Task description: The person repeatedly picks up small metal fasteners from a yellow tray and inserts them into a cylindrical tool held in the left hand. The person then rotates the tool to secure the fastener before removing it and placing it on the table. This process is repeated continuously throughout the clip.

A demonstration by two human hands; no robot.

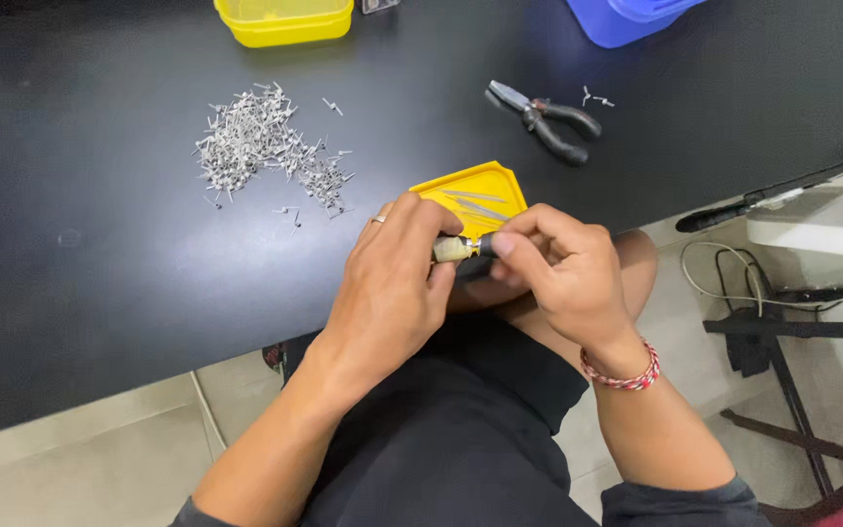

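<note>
Both hands meet over the near edge of a black table (100, 273). The left hand (387, 293) curls around a small pale cylindrical tool (456, 248); the right hand (563, 273) pinches its dark tip. Just beyond the tool lies a yellow tray (475, 195); left of the tray, a pile of small metal pins (256, 141); right, black-handled pliers (543, 119).

A small workshop or assembly bench: a black table (100, 273) carries a heap of tiny metal pins (260, 141), pliers (545, 119) and plastic bins (283, 20), with cables (734, 283) trailing over the tiled floor.
</note>
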